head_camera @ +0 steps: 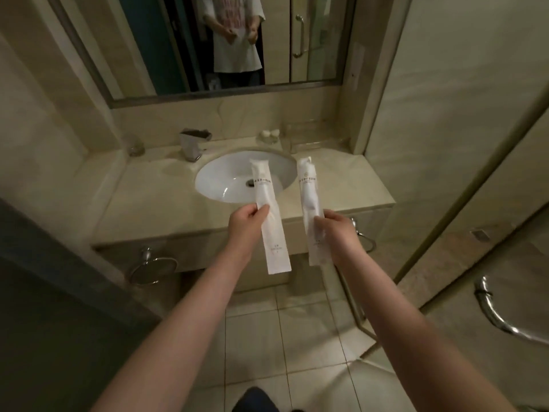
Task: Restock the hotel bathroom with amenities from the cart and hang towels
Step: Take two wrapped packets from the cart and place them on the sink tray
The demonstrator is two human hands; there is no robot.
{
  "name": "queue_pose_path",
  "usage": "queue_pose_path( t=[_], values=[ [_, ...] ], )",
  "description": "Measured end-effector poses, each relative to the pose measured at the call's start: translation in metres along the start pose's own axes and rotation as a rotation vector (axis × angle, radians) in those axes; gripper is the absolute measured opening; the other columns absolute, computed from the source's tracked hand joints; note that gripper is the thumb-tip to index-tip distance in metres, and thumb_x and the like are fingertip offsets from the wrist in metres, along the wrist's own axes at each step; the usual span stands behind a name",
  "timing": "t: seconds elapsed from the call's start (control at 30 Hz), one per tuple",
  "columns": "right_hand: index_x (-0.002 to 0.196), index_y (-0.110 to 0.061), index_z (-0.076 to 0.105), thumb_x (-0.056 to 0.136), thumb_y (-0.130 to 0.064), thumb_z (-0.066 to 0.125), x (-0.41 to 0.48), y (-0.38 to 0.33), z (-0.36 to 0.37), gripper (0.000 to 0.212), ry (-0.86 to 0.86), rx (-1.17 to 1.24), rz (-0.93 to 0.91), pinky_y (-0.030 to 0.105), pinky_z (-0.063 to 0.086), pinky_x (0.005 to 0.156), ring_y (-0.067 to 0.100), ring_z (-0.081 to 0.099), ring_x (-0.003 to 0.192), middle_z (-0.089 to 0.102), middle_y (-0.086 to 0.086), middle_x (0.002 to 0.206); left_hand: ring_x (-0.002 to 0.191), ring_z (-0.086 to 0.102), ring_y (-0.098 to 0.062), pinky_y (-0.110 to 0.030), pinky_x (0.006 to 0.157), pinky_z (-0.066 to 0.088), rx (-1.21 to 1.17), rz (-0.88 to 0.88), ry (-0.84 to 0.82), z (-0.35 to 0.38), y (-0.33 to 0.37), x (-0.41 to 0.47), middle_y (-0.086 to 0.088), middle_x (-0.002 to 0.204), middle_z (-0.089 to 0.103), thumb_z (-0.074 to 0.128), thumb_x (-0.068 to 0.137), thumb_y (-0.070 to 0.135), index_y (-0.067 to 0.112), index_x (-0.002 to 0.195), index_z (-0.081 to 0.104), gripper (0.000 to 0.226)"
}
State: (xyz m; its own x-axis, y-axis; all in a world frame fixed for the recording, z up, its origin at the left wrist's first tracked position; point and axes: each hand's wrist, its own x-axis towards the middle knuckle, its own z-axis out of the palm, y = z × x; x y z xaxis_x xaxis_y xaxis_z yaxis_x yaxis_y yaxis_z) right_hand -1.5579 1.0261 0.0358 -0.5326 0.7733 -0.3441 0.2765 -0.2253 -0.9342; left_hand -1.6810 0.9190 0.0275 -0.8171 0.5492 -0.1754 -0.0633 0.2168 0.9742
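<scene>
I hold two long white amenity packets upright in front of the vanity. My left hand (245,223) pinches the left packet (264,197) near its middle, above the white sink basin (219,179). The right packet (309,197) is gripped by my right hand (337,233) over the beige marble counter (350,185) just right of the basin. Both packets carry small printed text. Their lower ends hang below the counter's front edge.
A chrome faucet (193,144) and a glass (136,145) stand at the counter's back left, small soaps (270,133) and a clear tray (318,136) at the back right. Towel rings (153,267) hang under the counter. Mirror above; a glass shower door with handle (499,313) is at right.
</scene>
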Motion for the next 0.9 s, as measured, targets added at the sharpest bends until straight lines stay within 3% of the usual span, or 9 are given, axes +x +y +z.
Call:
queue_pose_path(
  t=[0.17, 0.33, 0.57, 0.67, 0.77, 0.9],
  values=[
    [0.105, -0.001, 0.065, 0.090, -0.001, 0.043, 0.094, -0.016, 0.019, 0.027, 0.015, -0.033, -0.028, 0.030, 0.045, 0.063, 0.023, 0.053, 0.070, 0.057, 0.012, 0.083, 0.083, 0.058, -0.025, -0.037, 0.077, 0.047, -0.027, -0.059, -0.034, 0.017, 0.002, 0.102, -0.014, 0.089, 0.061, 0.056, 0.091, 0.026, -0.001, 0.094, 0.062, 0.028],
    [0.096, -0.010, 0.066, 0.088, -0.001, 0.044, 0.200, -0.048, 0.044, 0.025, 0.042, -0.070, -0.026, 0.032, 0.046, 0.066, 0.025, 0.057, 0.076, 0.063, 0.011, 0.086, 0.084, 0.060, -0.022, -0.033, 0.078, 0.046, -0.088, -0.086, -0.099, 0.032, 0.011, 0.214, -0.010, 0.094, 0.064, 0.055, 0.093, 0.021, 0.007, 0.090, 0.063, 0.016],
    [0.097, -0.011, 0.064, 0.084, 0.003, 0.044, 0.309, -0.082, 0.051, 0.027, 0.102, -0.109, 0.025, 0.022, 0.039, 0.053, 0.017, 0.052, 0.063, 0.056, -0.001, 0.071, 0.082, 0.048, -0.021, -0.026, 0.062, 0.034, -0.087, -0.188, -0.169, 0.064, 0.029, 0.339, -0.008, 0.087, 0.059, 0.052, 0.090, 0.010, 0.016, 0.079, 0.061, 0.015],
    [0.105, -0.010, 0.064, 0.084, 0.000, 0.046, 0.348, -0.082, 0.045, 0.029, 0.131, -0.114, 0.058, 0.024, 0.040, 0.056, 0.020, 0.054, 0.070, 0.058, 0.000, 0.078, 0.070, 0.052, -0.015, -0.021, 0.060, 0.037, -0.083, -0.218, -0.197, 0.084, 0.033, 0.370, 0.000, 0.077, 0.059, 0.053, 0.091, 0.009, 0.015, 0.085, 0.061, 0.011],
    [0.112, -0.010, 0.063, 0.085, 0.000, 0.047, 0.390, -0.080, 0.038, 0.033, 0.147, -0.098, 0.096, 0.026, 0.044, 0.060, 0.020, 0.057, 0.074, 0.062, 0.003, 0.087, 0.057, 0.043, -0.009, -0.018, 0.052, 0.035, -0.052, -0.242, -0.180, 0.107, 0.032, 0.403, 0.003, 0.065, 0.050, 0.055, 0.091, 0.010, 0.010, 0.095, 0.061, 0.007],
    [0.111, -0.009, 0.064, 0.084, 0.000, 0.046, 0.442, -0.077, 0.027, 0.033, 0.096, -0.093, 0.123, 0.028, 0.048, 0.063, 0.021, 0.058, 0.075, 0.063, 0.005, 0.089, 0.053, 0.041, -0.009, -0.016, 0.046, 0.034, -0.028, -0.291, -0.135, 0.134, 0.023, 0.442, 0.002, 0.065, 0.050, 0.055, 0.091, 0.008, 0.004, 0.102, 0.062, 0.014]
  ],
)
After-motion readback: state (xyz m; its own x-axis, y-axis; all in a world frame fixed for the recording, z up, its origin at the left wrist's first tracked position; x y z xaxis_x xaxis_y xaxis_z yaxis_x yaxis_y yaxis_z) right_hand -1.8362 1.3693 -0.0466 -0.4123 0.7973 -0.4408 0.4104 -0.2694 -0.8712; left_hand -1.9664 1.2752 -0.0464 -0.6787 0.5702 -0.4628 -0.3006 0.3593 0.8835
